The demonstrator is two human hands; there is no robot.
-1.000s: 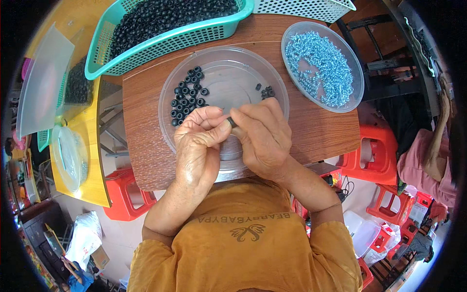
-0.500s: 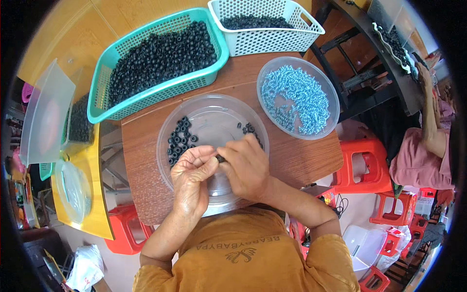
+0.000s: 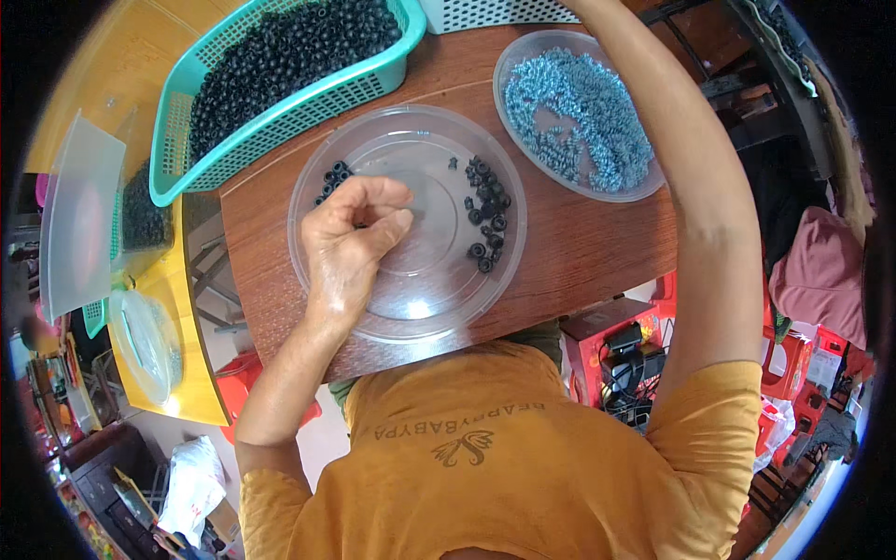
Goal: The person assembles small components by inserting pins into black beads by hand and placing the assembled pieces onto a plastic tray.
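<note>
My left hand (image 3: 355, 224) hovers above the left part of a round clear plastic tub (image 3: 392, 327). Its fingers are curled, with the thumb tip just below the index fingertip; a dark spot shows in the gap, and what the fingers hold, if anything, is hidden. Partly behind that hand lie small black ring-shaped parts (image 3: 336, 173). More small black round parts (image 3: 487, 201) are gathered along the tub's right side, some looking capped or joined. My right forearm (image 3: 695, 140) stretches far forward past the blue pieces, and the hand itself is beyond the top edge, near a white basket (image 3: 504, 13).
A teal basket (image 3: 280, 131) full of black rings stands at the back left. Right of the tub is a clear bowl (image 3: 597, 194) of shiny blue pieces. A yellow table (image 3: 187, 359) holds lidded containers on the left. Red stools and a box (image 3: 593, 350) with cables stand right.
My hands have parted: the right has left the left and reached forward out of view toward the white basket. The left stays over the tub. The view has tilted, so the table sits higher.
</note>
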